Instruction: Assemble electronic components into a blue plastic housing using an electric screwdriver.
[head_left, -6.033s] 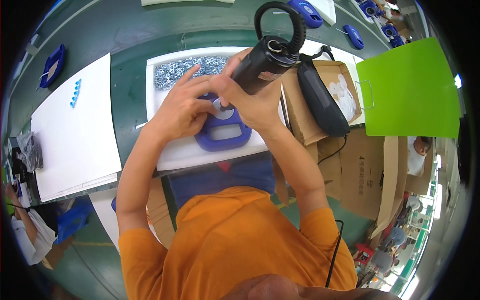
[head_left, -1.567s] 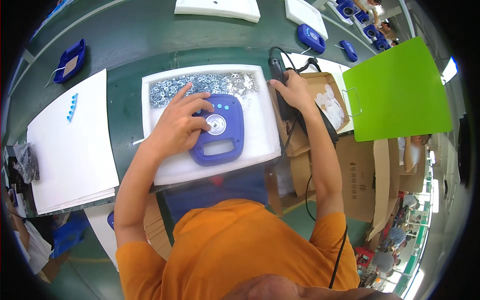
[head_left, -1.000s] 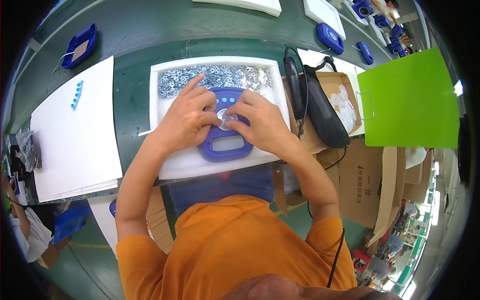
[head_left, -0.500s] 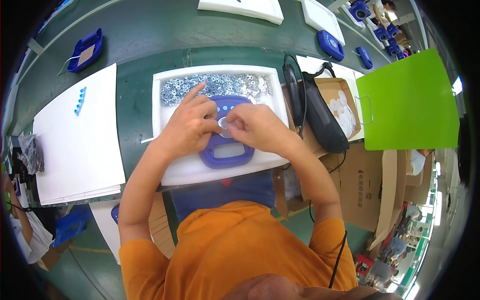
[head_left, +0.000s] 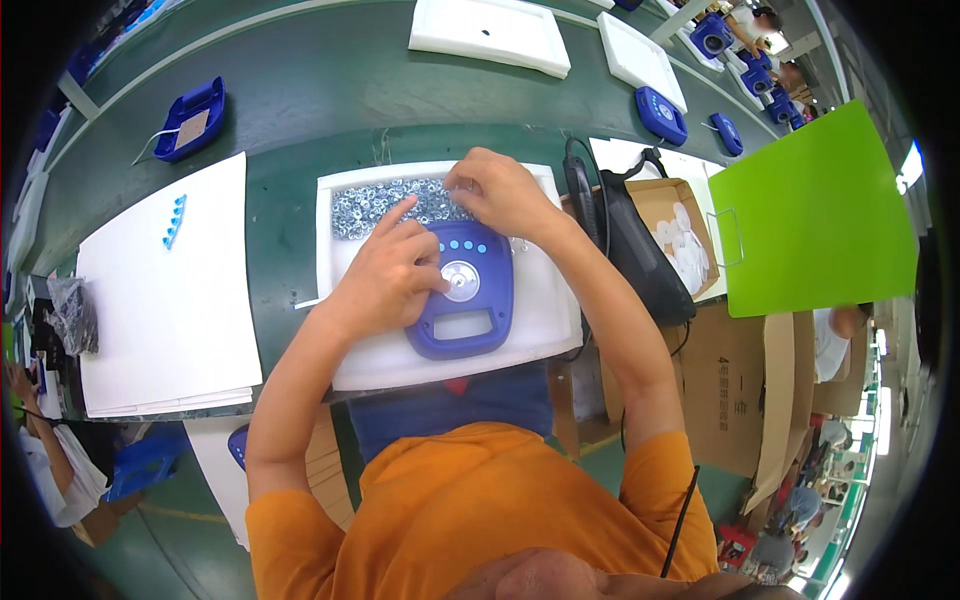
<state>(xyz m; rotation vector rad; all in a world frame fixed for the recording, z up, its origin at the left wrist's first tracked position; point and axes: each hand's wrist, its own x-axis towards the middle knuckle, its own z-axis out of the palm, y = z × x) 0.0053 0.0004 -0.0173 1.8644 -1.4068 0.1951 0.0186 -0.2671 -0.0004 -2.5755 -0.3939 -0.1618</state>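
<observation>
A blue plastic housing (head_left: 500,310) with an oblong handle opening, a row of light-blue dots and a round clear disc (head_left: 461,281) lies on a white foam tray (head_left: 545,350). My left hand (head_left: 392,272) rests over the housing's left edge, index finger stretched out, the other fingers curled with a tip at the disc's lower left. Whether they pinch something is hidden. Behind the housing, small shiny metal rings or nuts (head_left: 375,207) fill the tray's far section. My right hand (head_left: 500,195) is over this pile, fingertips bunched down toward it; anything between them cannot be made out.
White sheets (head_left: 165,310) with a blue toothed strip (head_left: 174,222) lie left. To the right are a black pouch (head_left: 645,245), a cardboard box (head_left: 685,200) of white pieces and a green board (head_left: 810,215). Farther back sit another blue housing (head_left: 192,120) and white foam trays (head_left: 490,38).
My right hand has left the disc and moved away to the metal pieces at the back, uncovering the disc. My left hand stays at the housing. The view has shifted slightly.
</observation>
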